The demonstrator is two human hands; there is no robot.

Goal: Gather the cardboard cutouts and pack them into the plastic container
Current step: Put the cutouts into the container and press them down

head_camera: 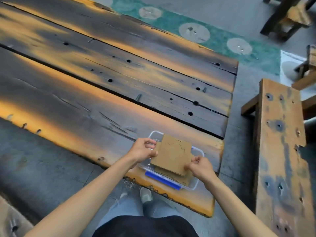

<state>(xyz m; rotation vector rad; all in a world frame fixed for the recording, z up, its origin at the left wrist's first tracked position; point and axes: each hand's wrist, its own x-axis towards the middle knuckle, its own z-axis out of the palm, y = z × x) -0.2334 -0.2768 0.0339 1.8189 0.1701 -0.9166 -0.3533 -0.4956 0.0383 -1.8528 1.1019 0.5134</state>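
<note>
Both hands are holding one stack of cardboard cutouts (172,155) just above the clear plastic container (196,183), which is sitting near the front right corner of the weathered plank table (119,79). The left hand (142,151) is pinching the stack's left edge, thumb on top and fingers curled beneath, while the right hand (199,165) is gripping the lower right corner between thumb and forefinger — both closed on the cardboard. The top cutout is lying roughly flat, slightly tilted, showing thin curved cut lines on its face, and its outline is stepping inward at the upper left. Beneath the held stack, more brown cardboard (183,178) is already lying inside the container, its near corner poking out below the stack. A blue strip (162,180) is running along the container's near side; whether it is a clasp or part of a lid is unclear. The container's far rim is showing beyond the cardboard at the upper left. To the right of the table a wooden bench (282,151) is standing apart from it, and the person's shoe (145,195) is showing on the grey floor below the table edge — right under the container.
</note>
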